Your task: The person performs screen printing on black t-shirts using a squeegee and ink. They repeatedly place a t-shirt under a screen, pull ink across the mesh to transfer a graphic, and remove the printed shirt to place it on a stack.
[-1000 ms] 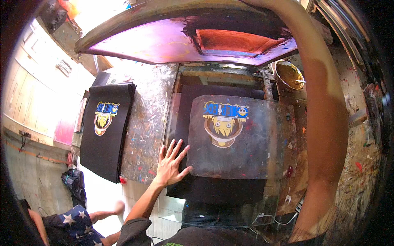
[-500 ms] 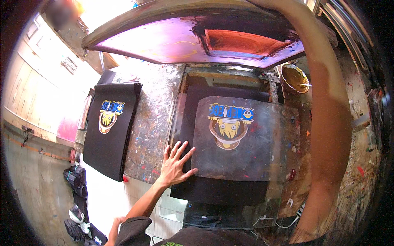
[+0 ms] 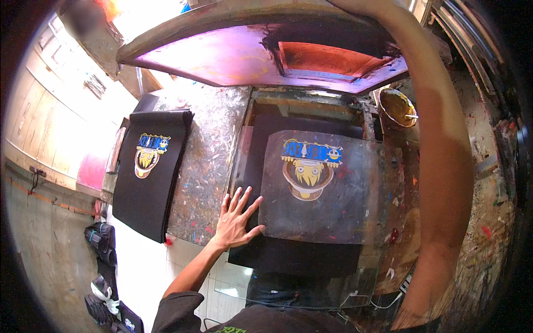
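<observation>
My left hand [image 3: 237, 219] lies flat, fingers spread and empty, at the left edge of a clear glass panel [image 3: 375, 258] over black fabric [image 3: 294, 258]. A translucent sheet [image 3: 316, 219] beside it shows a blue-lettered cartoon design [image 3: 308, 175]. My right arm reaches up to the top edge of a raised, paint-stained screen frame [image 3: 211, 30]; my right hand [image 3: 347, 4] touches it, its fingers mostly cut off by the picture's edge. Left of the glass, a stack of black fabric pieces [image 3: 144, 205] carries a similar print.
A tub of brown-yellow paint with a stick [image 3: 393, 105] stands at the back right. The paint-spattered table [image 3: 197, 161] extends around the glass. A white cable [image 3: 383, 305] hangs at the lower right. Dark bundles [image 3: 100, 244] are at the lower left.
The person in star-patterned shorts at the lower left has left the view. The scene shifts slightly right in the picture; my hands keep their places.
</observation>
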{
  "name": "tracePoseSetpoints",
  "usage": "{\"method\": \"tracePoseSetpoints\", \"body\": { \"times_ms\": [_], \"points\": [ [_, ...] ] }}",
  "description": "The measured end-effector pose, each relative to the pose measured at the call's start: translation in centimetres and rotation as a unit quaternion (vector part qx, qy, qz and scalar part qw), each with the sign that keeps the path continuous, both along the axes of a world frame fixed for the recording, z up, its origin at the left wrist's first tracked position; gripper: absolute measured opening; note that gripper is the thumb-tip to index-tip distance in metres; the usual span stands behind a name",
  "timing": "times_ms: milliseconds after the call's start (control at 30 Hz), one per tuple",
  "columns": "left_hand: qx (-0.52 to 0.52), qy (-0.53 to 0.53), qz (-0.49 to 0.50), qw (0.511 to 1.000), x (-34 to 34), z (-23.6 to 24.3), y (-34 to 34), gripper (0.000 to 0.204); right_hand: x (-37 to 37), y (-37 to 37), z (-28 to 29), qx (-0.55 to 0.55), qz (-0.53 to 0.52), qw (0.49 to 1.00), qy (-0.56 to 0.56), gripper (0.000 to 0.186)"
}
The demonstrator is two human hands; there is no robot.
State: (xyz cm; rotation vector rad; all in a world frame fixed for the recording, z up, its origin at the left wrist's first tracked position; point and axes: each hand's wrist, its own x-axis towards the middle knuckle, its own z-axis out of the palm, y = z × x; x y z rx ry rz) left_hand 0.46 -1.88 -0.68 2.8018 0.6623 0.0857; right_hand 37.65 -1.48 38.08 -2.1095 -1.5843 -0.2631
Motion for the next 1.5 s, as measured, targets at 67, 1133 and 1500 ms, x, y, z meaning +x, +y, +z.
{"method": "tracePoseSetpoints", "body": {
  "times_ms": [67,1133,1500],
  "points": [
    [-0.007,-0.019,-0.007,1.0,-0.3,-0.6,0.0,0.076,-0.2,-0.4,0.4,-0.016,-0.005,1.0,0.013,0.079],
    [0.046,-0.101,0.023,0.994,-3.2,0.6,-1.1,0.053,-4.1,-9.5,-35.3,-0.003,0.11,0.973,-0.203,0.015],
    [0.01,-0.102,0.036,0.994,-2.8,1.8,-0.8,0.046,-4.3,-5.5,-33.3,-0.159,0.05,0.985,-0.049,0.049]
  ]
}}
